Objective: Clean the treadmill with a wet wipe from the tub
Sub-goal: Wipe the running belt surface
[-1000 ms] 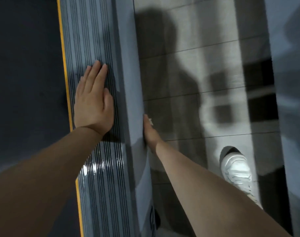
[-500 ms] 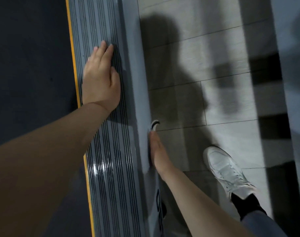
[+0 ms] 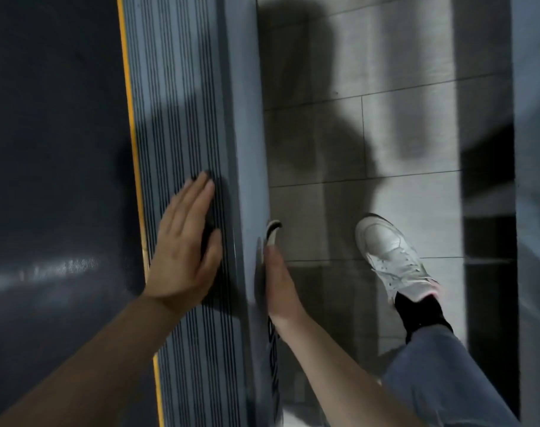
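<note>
Grey floor tiles (image 3: pixel 339 140) with dark lines between them fill the right side, and we see a big shadow lying across them.

We look down at the grey treadmill side rail with thin black ridges (image 3: pixel 182 118). It runs from the top to the bottom. A thin yellow stripe (image 3: pixel 130 118) runs along its left edge, and next to that is the dark treadmill belt (image 3: pixel 53 149). On the right of the ridges is the smooth grey outer edge of the treadmill frame (image 3: pixel 247 118), which drops toward the floor.

Our left hand (image 3: pixel 185 251) lies flat on the ridged rail with the fingers straight and close together, pointing up the rail. It holds nothing.

Our right hand (image 3: pixel 276 285) is pressed sideways against the outer edge of the frame. We see it from the thin side. A small bit of white wet wipe with a dark smudge (image 3: pixel 272 231) sticks out past the fingertips, between the hand and the frame. The fingers look straight along the frame, but we cannot tell how the hidden thumb holds the wipe.

On the floor to the right is a white sneaker (image 3: pixel 392 260) with a black sock (image 3: pixel 419 312) and a blue-grey trouser leg (image 3: pixel 441 374). It stands near the treadmill but apart from it.
</note>
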